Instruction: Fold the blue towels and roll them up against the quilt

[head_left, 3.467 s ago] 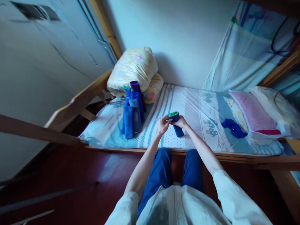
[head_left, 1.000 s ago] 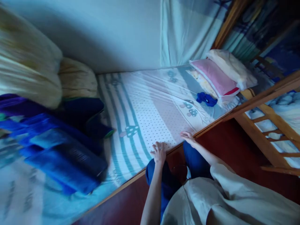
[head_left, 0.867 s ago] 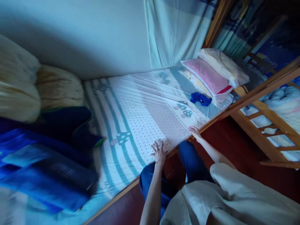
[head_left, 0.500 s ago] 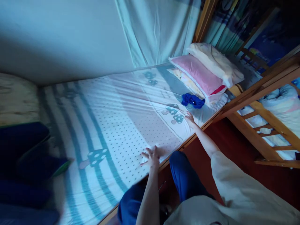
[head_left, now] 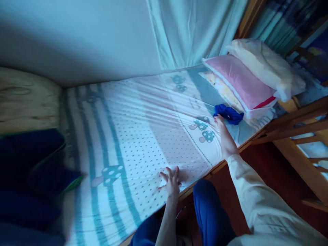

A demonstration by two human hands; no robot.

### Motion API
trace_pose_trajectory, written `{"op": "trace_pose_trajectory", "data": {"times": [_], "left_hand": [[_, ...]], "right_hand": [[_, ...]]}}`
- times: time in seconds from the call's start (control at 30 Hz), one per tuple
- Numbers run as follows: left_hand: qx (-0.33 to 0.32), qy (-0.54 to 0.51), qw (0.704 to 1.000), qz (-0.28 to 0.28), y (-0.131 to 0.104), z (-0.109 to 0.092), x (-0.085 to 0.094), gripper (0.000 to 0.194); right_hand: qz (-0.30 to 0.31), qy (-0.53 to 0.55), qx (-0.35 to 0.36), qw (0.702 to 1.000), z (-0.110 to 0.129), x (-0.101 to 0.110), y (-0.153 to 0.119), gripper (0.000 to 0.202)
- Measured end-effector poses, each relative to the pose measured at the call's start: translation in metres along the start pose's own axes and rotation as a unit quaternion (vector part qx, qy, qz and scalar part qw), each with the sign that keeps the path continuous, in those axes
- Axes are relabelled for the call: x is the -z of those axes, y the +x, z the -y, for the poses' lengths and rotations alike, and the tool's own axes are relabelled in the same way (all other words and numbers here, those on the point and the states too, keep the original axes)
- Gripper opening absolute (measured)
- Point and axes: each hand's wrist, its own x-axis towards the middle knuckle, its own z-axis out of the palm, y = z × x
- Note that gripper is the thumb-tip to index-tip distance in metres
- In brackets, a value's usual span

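A bed sheet [head_left: 133, 136] with stripes, dots and mushroom prints covers the mattress, with long creases across its far half. My left hand [head_left: 171, 181] presses on the dotted part near the front edge, its fingers spread and holding nothing. Farther right, my right hand [head_left: 224, 131] lies stretched over the sheet beside the mushroom prints. Its fingertips are at the near side of a crumpled blue cloth [head_left: 229, 114]; whether they touch it is unclear. The right fingers look extended and partly overlap in view.
A pink pillow [head_left: 241, 80] and a cream pillow [head_left: 266, 66] are stacked at the right end. Dark blue fabric [head_left: 33, 164] and a pale padded item [head_left: 28, 99] stand at the left. A wooden bed rail [head_left: 289, 116] runs along the right; a curtain [head_left: 194, 30] hangs behind.
My right hand has moved over the sheet toward the blue cloth and pillows. My left hand stays spread on the dotted area. The view has shifted slightly.
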Motion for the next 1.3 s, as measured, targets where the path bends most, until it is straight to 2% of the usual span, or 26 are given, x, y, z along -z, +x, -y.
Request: {"op": "trace_pose_trajectory", "data": {"times": [0.07,0.13,0.2,0.3,0.37,0.5,0.57,0.63,0.7,0.8,0.87,0.93,1.0,1.07,1.13,1.2,1.23,1.3], "left_hand": [[0.002,-0.003,1.000,0.000,-0.002,-0.004,0.002,0.104],[0.001,-0.002,1.000,0.009,-0.004,-0.010,0.008,0.106],[0.018,0.000,0.999,0.038,-0.004,-0.017,0.015,0.104],[0.038,-0.006,0.997,0.071,0.002,-0.021,0.025,0.105],[0.043,-0.002,0.996,0.077,0.004,-0.022,0.028,0.106],[0.039,0.008,0.996,0.084,0.005,-0.023,0.029,0.108],[0.037,0.002,0.995,0.088,0.006,-0.024,0.029,0.108],[0.031,-0.017,0.996,0.082,0.007,-0.024,0.031,0.105],[0.022,-0.050,0.996,0.071,0.005,-0.023,0.038,0.097],[-0.013,-0.121,0.991,0.058,-0.011,-0.015,0.055,0.078],[-0.061,-0.179,0.981,0.044,-0.037,-0.004,0.063,0.065],[-0.097,-0.238,0.966,0.021,-0.081,0.009,0.060,0.057],[-0.106,-0.292,0.950,-0.026,-0.139,0.021,0.044,0.055],[-0.097,-0.335,0.932,-0.097,-0.205,0.026,0.017,0.053],[-0.077,-0.358,0.918,-0.151,-0.267,0.024,-0.009,0.047],[-0.057,-0.366,0.912,-0.177,-0.316,0.017,-0.023,0.039],[-0.044,-0.363,0.910,-0.194,-0.334,0.012,-0.023,0.038],[-0.049,-0.350,0.907,-0.229,-0.357,0.002,-0.009,0.037]], "right_hand": [[-0.014,-0.015,-0.036,0.999,0.007,-0.002,-0.001,0.038],[-0.013,-0.041,0.029,0.999,0.015,-0.002,-0.007,0.033],[-0.008,-0.050,0.044,0.998,0.019,-0.003,-0.016,0.026],[0.011,-0.067,0.063,0.996,0.008,-0.005,-0.054,0.013],[0.072,-0.069,0.087,0.991,-0.010,0.001,-0.108,0.015],[0.188,-0.029,0.040,0.981,-0.049,0.027,-0.269,0.039],[0.222,-0.021,0.019,0.975,-0.058,0.040,-0.348,0.044],[0.255,-0.016,0.021,0.967,-0.055,0.051,-0.411,0.045],[0.306,0.000,0.048,0.951,-0.042,0.059,-0.454,0.041],[0.390,-0.011,0.180,0.903,-0.015,0.070,-0.485,0.026],[0.412,-0.027,0.281,0.867,0.002,0.080,-0.491,0.022],[0.407,-0.028,0.345,0.845,0.016,0.093,-0.489,0.024],[0.401,-0.020,0.376,0.835,0.026,0.107,-0.484,0.028],[0.406,-0.014,0.397,0.823,0.032,0.123,-0.482,0.035],[0.419,-0.013,0.417,0.806,0.034,0.138,-0.487,0.041],[0.428,-0.013,0.438,0.790,0.033,0.151,-0.500,0.044],[0.427,-0.010,0.449,0.785,0.031,0.156,-0.510,0.044],[0.413,0.000,0.472,0.779,0.028,0.162,-0.532,0.042]]}}
